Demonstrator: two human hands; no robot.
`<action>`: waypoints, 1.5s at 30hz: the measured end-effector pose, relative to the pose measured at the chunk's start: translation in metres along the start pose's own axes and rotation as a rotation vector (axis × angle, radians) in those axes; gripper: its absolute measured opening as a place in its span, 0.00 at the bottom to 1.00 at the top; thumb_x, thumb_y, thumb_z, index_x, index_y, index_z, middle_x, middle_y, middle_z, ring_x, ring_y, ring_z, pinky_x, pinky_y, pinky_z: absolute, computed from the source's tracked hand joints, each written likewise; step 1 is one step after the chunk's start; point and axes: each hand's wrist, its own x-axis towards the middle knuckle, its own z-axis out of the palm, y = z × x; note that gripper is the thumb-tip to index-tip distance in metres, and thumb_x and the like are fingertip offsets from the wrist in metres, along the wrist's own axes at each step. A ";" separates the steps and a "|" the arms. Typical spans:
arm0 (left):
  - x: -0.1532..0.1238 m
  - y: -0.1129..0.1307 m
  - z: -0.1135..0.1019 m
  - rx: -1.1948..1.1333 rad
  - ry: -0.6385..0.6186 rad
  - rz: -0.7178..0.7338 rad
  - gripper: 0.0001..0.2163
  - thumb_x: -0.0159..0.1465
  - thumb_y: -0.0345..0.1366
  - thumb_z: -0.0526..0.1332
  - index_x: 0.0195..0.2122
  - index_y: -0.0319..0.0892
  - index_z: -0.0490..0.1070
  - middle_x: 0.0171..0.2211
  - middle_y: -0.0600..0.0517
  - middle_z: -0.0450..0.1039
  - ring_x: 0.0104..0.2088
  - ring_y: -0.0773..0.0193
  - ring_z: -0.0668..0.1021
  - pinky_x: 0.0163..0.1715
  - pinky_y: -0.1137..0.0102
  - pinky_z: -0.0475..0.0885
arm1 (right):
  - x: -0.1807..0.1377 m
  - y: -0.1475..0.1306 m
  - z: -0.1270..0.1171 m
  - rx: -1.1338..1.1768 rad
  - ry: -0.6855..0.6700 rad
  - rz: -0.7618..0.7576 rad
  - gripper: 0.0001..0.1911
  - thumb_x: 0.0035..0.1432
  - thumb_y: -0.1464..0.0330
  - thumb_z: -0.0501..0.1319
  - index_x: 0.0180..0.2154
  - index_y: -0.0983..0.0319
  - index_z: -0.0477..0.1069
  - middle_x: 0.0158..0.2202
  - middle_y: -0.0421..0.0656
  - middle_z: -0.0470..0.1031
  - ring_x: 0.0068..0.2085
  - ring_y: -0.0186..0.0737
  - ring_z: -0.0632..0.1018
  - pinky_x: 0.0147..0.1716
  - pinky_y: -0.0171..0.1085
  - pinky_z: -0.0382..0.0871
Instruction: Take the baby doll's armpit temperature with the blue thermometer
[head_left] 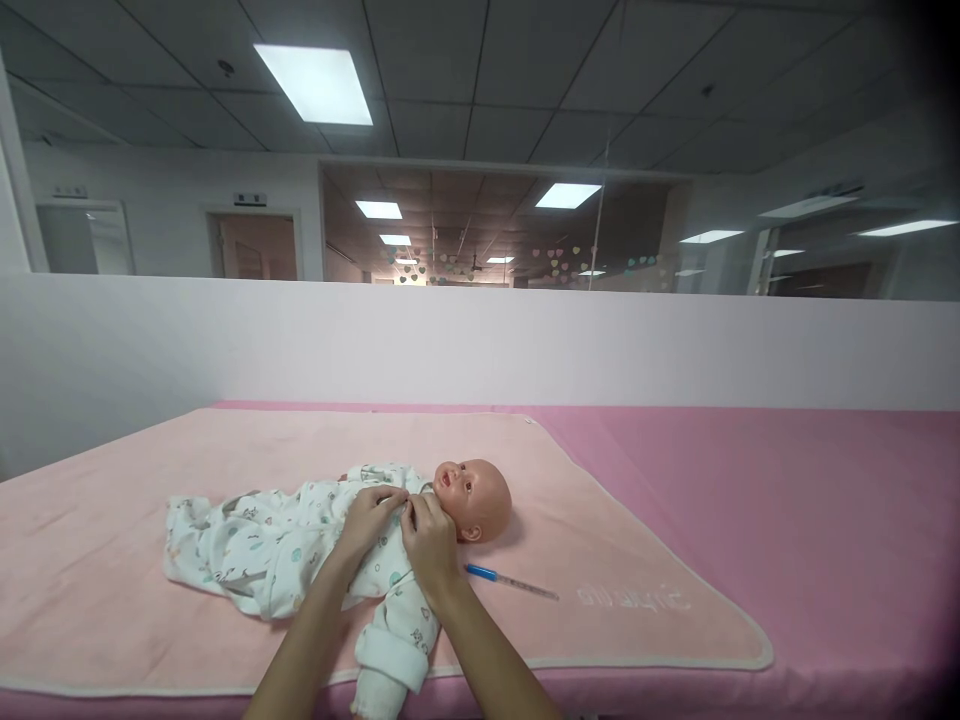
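Observation:
A baby doll [480, 497] lies on its back, head toward the right, in a white patterned baby suit [277, 545]. At the neck and upper chest, my left hand [373, 515] has its fingers closed on the suit's front. My right hand [429, 535] pinches the suit right beside it, just below the doll's chin. The fingertips of both hands nearly meet, and what lies exactly between them is too small to make out. One sleeve of the suit, its cuff folded back, stretches toward me between my forearms.
A thin clear stick with a blue end [514, 581] lies to the right of my right hand. Beneath the doll spreads a peach blanket [637, 620] with a pale border, over a pink table cover [825, 520]. A low white partition [480, 345] stands behind.

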 end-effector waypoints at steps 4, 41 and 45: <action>0.002 -0.003 0.000 0.007 0.006 -0.006 0.16 0.53 0.45 0.57 0.28 0.39 0.77 0.30 0.49 0.78 0.37 0.56 0.76 0.40 0.68 0.68 | 0.002 0.000 -0.001 0.021 -0.015 -0.015 0.14 0.62 0.73 0.44 0.31 0.62 0.67 0.30 0.44 0.71 0.30 0.36 0.72 0.30 0.33 0.67; -0.006 0.002 -0.002 -0.043 -0.030 0.047 0.16 0.58 0.45 0.56 0.37 0.39 0.75 0.37 0.48 0.76 0.40 0.59 0.74 0.43 0.70 0.68 | 0.002 -0.003 -0.002 0.298 -0.020 0.151 0.16 0.64 0.68 0.46 0.38 0.62 0.72 0.35 0.43 0.77 0.36 0.35 0.77 0.36 0.32 0.69; -0.008 0.005 -0.002 -0.060 -0.051 0.073 0.16 0.58 0.46 0.57 0.37 0.39 0.75 0.38 0.48 0.76 0.40 0.59 0.75 0.44 0.69 0.68 | 0.003 -0.003 -0.004 0.291 0.010 0.169 0.16 0.64 0.65 0.46 0.43 0.62 0.70 0.36 0.43 0.77 0.36 0.36 0.77 0.36 0.32 0.69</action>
